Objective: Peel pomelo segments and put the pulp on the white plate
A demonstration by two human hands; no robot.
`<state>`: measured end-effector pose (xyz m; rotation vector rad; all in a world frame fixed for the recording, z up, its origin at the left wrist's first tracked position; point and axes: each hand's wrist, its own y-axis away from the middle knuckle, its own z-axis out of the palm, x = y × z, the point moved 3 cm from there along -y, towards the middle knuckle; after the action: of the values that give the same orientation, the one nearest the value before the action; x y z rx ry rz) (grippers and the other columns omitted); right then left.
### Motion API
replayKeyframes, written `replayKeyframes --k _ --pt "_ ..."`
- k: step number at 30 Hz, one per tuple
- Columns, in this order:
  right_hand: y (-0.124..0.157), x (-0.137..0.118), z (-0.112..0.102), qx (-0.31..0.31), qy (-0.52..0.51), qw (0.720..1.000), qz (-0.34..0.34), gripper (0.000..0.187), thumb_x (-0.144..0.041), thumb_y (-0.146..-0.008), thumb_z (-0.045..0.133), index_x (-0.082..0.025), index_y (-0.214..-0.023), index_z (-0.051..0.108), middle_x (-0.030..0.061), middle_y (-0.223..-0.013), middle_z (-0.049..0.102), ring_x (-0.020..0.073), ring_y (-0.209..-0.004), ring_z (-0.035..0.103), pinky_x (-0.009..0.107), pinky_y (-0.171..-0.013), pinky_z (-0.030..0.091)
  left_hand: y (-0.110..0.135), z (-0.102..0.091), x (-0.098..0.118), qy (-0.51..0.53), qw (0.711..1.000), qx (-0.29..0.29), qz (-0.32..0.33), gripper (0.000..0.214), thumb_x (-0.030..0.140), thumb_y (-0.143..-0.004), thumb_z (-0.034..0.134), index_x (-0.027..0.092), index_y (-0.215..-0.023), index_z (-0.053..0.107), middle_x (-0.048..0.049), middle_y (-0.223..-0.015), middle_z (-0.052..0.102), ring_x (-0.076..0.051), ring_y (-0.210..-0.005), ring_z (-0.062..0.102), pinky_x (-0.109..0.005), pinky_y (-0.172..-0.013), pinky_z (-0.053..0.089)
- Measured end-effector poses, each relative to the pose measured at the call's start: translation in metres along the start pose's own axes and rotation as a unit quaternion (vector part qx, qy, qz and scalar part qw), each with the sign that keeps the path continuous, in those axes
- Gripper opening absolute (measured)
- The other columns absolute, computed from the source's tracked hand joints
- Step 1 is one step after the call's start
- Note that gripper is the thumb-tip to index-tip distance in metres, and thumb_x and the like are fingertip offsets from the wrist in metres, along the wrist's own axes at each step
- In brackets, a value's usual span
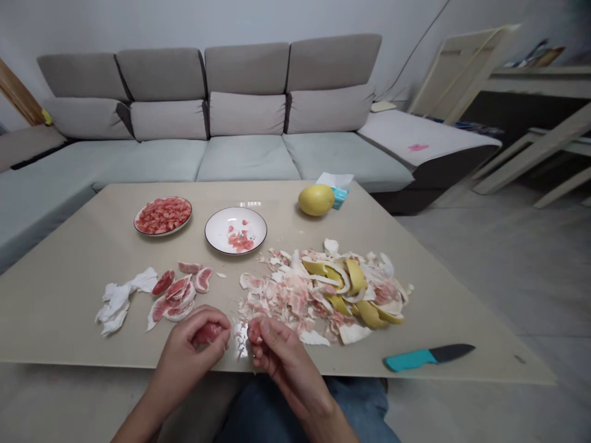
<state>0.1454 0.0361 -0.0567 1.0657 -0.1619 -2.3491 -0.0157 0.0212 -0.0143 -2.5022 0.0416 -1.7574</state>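
Note:
My left hand (189, 354) is curled around a pink pomelo segment (209, 333) at the near edge of the beige table (69, 289). My right hand (277, 354) is closed in a pinch on a small bit of pink flesh or membrane, just right of the left hand. Several unpeeled pink segments (175, 294) lie just beyond my left hand. A heap of yellow peel and white membrane scraps (323, 289) spreads beyond my right hand.
A plate full of pink flesh pieces (162, 215) and a white plate with a few pieces (236, 230) stand farther back. A whole yellow pomelo (316, 199) sits by a tissue pack (337, 184). Crumpled tissue (120, 299) lies at left. A teal-handled knife (427, 355) lies at right. A grey sofa (207, 123) stands behind.

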Motion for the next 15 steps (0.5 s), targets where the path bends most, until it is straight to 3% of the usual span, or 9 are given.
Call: replayKeyframes --k 3,7,11,15 --pt "-0.001 0.0 -0.002 0.008 0.047 0.999 -0.018 0.038 -0.049 -0.071 0.079 -0.014 -0.084 0.071 -0.001 -0.069 0.06 0.0063 -0.053 0.049 0.019 -0.053 0.048 -0.001 -0.001 -0.009 0.075 0.995 -0.011 -0.062 0.018 0.027 -0.08 0.067 0.021 -0.095 0.073 -0.0061 -0.088 0.07 -0.017 -0.07 0.064 -0.027 -0.069 0.052" --pt "-0.003 0.0 -0.002 0.013 0.115 0.991 -0.061 0.038 -0.046 -0.072 0.079 -0.017 -0.093 0.068 -0.0003 -0.069 0.065 0.0097 -0.057 0.055 0.022 -0.057 0.048 -0.001 0.009 -0.018 0.152 0.979 -0.064 -0.12 0.024 0.039 -0.081 0.066 0.016 -0.082 0.072 -0.0037 -0.07 0.065 -0.015 -0.061 0.058 -0.024 -0.057 0.049" --pt "-0.001 -0.006 -0.001 0.023 0.169 0.977 -0.128 0.026 -0.039 -0.072 0.08 -0.018 -0.081 0.066 -0.0008 -0.072 0.064 0.012 -0.065 0.059 0.023 -0.063 0.048 0.0 0.026 -0.027 0.242 0.941 -0.134 -0.197 0.036 0.05 -0.083 0.062 0.014 -0.079 0.067 -0.0022 -0.065 0.061 -0.013 -0.055 0.054 -0.021 -0.048 0.045" --pt "0.002 -0.014 0.001 -0.001 0.2 0.969 -0.146 0.02 -0.037 -0.074 0.078 -0.021 -0.082 0.071 0.0012 -0.082 0.062 0.0132 -0.065 0.059 0.025 -0.06 0.049 0.004 0.036 -0.031 0.303 0.904 -0.2 -0.228 0.037 0.049 -0.084 0.062 0.012 -0.081 0.068 -0.0019 -0.063 0.06 -0.01 -0.05 0.051 -0.018 -0.043 0.04"
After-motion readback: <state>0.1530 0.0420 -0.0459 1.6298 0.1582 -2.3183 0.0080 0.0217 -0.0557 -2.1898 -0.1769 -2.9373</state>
